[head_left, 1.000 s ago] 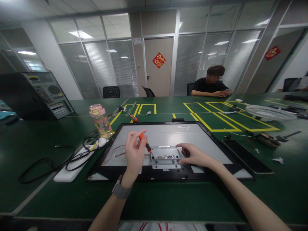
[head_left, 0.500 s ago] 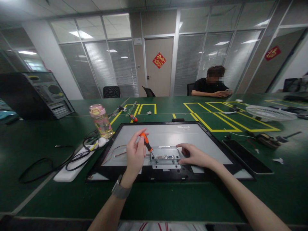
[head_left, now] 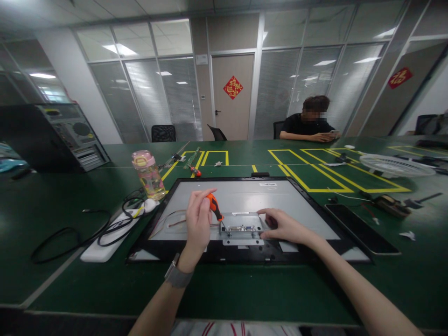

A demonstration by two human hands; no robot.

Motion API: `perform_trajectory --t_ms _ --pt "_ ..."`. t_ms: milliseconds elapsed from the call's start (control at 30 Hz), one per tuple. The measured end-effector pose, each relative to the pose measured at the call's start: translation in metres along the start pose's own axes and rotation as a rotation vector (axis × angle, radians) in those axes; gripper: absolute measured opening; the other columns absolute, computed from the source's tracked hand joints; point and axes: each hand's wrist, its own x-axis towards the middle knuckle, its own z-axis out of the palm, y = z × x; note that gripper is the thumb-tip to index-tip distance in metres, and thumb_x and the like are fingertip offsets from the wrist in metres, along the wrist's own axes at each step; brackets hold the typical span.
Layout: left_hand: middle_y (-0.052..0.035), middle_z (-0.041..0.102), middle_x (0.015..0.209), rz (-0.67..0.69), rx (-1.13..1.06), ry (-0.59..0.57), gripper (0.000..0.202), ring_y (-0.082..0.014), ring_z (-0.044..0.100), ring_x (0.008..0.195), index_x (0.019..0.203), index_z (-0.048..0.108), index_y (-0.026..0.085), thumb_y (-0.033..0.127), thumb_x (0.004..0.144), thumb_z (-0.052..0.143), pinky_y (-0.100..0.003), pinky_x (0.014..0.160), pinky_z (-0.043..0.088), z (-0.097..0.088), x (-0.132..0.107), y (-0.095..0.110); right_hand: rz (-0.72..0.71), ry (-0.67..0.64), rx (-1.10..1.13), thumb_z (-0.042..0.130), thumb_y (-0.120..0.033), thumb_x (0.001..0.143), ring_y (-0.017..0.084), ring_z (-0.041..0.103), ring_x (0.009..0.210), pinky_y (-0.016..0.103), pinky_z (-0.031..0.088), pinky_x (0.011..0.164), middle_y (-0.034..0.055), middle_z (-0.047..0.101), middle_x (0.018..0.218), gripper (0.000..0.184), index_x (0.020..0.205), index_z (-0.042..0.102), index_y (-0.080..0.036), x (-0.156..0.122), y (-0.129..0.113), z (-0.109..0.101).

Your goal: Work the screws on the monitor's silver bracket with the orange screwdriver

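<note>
My left hand is closed around an orange-and-black screwdriver. Its thin shaft slants down to the left end of a metal bracket that carries a row of connector ports. The bracket sits on the grey back of a flat display panel with a black frame. With thumb and fingers, my right hand grips the bracket's right end. Whether the screwdriver's tip sits in a screw is too small to tell. Thin wires run from beside my left hand over the panel.
Left of the panel are a white power strip with black cables and a pink-lidded bottle. A phone lies to the right, near a white fan grille. A computer case stands far left. Across the table sits a person.
The fingers of my left hand have curled and turned slightly around the screwdriver's handle. My right hand keeps its hold on the bracket. The whole view has shifted a little.
</note>
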Motion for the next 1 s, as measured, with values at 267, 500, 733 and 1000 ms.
perform_trajectory --t_ms 267,500,733,1000 --pt "-0.0019 0.052 0.095 0.079 0.034 0.015 0.022 -0.0018 0.048 0.051 0.104 0.071 0.021 0.032 0.089 0.060 -0.013 0.041 0.039 0.0008 0.0004 0.0007 0.003 0.006 0.008 0.078 -0.039 0.069 0.019 0.055 0.072 0.029 0.041 0.066 0.0009 0.058 0.077 0.060 0.121 0.060 -0.014 -0.0004 0.0001 0.0004" --pt "-0.0059 0.063 0.102 0.016 0.021 0.011 0.027 0.0007 0.040 0.040 0.109 0.067 0.019 0.032 0.095 0.048 -0.013 0.034 0.033 0.0001 -0.0004 -0.0013 -0.015 0.011 -0.003 0.077 -0.039 0.069 0.020 0.055 0.074 0.029 0.042 0.067 0.0016 0.059 0.078 0.060 0.122 0.060 -0.014 0.0011 0.0027 0.0015" --pt "-0.0043 0.057 0.105 0.068 0.019 0.023 0.024 -0.0007 0.047 0.048 0.107 0.070 0.020 0.032 0.093 0.054 -0.014 0.039 0.038 0.0003 0.0001 -0.0006 -0.001 0.007 -0.006 0.077 -0.038 0.070 0.021 0.056 0.075 0.031 0.042 0.068 0.0017 0.058 0.078 0.060 0.122 0.060 -0.013 0.0003 0.0006 0.0010" --pt "-0.0025 0.057 0.093 0.103 0.048 0.035 0.017 -0.0065 0.056 0.063 0.098 0.071 0.019 0.030 0.088 0.061 -0.015 0.050 0.047 0.0003 0.0002 0.0008 -0.003 0.010 0.009 0.078 -0.038 0.069 0.020 0.055 0.072 0.030 0.042 0.067 0.0006 0.057 0.076 0.060 0.121 0.060 -0.015 -0.0002 0.0004 0.0009"
